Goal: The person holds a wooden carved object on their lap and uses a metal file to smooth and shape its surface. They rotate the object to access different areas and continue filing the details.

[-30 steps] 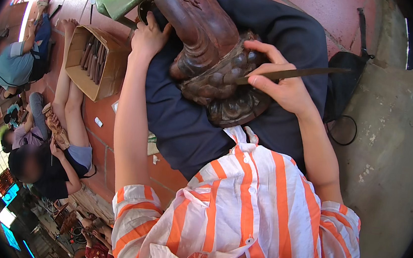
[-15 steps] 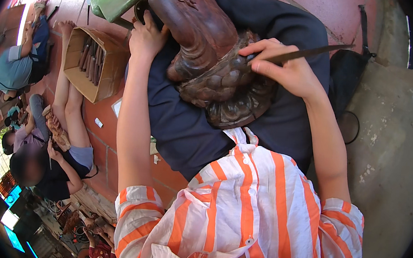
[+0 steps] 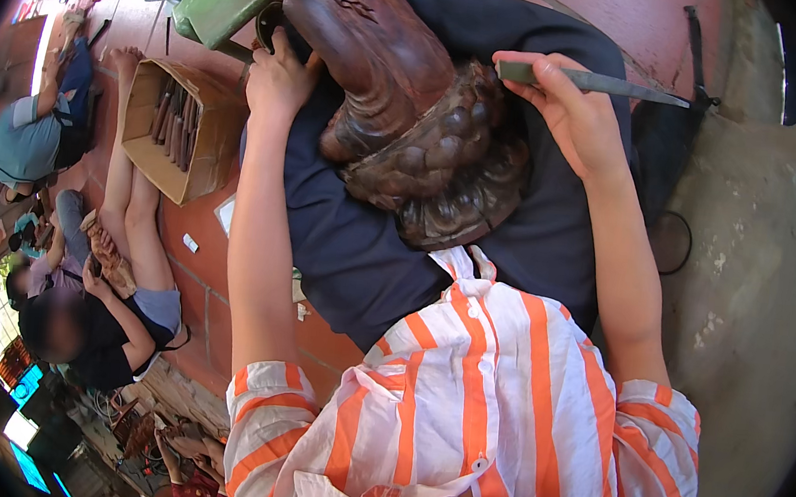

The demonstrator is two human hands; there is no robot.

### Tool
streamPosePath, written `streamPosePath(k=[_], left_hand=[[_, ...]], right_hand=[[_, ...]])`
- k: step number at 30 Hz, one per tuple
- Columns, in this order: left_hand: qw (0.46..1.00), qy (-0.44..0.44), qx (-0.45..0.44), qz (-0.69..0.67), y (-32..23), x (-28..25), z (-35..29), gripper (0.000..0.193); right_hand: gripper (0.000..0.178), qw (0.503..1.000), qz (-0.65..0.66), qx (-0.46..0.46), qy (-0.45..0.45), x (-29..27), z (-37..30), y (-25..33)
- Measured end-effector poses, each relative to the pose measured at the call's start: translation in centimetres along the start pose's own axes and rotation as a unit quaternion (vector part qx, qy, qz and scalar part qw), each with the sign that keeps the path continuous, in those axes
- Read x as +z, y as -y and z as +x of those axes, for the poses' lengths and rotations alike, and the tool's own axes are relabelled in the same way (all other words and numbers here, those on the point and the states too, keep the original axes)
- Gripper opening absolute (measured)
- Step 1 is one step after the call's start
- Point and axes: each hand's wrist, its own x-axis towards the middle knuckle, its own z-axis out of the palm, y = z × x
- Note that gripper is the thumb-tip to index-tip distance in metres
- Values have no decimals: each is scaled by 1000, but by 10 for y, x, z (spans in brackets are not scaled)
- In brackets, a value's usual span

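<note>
Right hand (image 3: 571, 120) moved off the statue (image 3: 389, 90), fingers pinching a file (image 3: 624, 86); left hand (image 3: 278, 86) bent, can't tell its grip. Shape looks done; rest unclear.

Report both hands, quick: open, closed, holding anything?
Left hand: against or beside the statue; its fingertips are partly hidden, so its grip cannot be told.
Right hand: closed, holding a flat tool.

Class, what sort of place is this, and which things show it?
Probably a woodcarving workshop: there is a dark carved Buddha-like statue, a cardboard box of slender brown tools, and a co-worker with a paler carving.
</note>
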Motion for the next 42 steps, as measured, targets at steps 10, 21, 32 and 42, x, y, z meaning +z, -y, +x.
streamPosePath(k=[10, 21, 32, 42], left_hand=[[1000, 24, 5, 10, 0, -13, -6, 83], [999, 27, 8, 39, -22, -53, -72, 61], [816, -197, -27, -543, -87, -64, -219, 52], [818, -34, 200, -538, -145, -53, -245, 83]], right_hand=[[18, 991, 130, 1, 38, -7, 3, -9], [14, 944, -259, -204, -21, 23, -28, -6], [16, 944, -312, -108, -17, 41, -89, -24], [14, 968, -232, -61, -69, 62, -91, -45]])
